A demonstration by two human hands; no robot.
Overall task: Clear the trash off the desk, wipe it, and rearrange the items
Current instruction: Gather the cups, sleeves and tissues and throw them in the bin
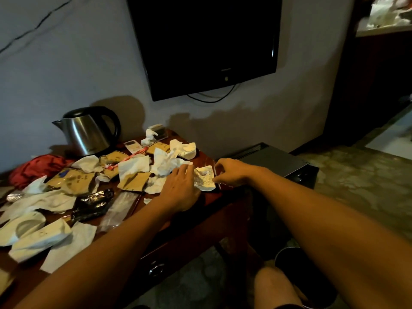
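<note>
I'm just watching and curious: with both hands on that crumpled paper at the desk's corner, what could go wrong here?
The crumpled paper, pinched by the left hand and right hand, lies at the desk edge; scraps might fall past the dark bin below. Sweeping the tissues carelessly could carry the remote along.

**Litter crowds the bench; bare wood only at the right end**

Crumpled white tissues (169,161), torn brown paper packets (73,181) and a black foil wrapper (92,204) cover most of the dark red wooden bench (209,221), leaving little bare wood between them. A steel electric kettle (89,132) blocks the back left corner. Bare wood shows along the right edge, beside a dark grey metal box (274,159).
</note>
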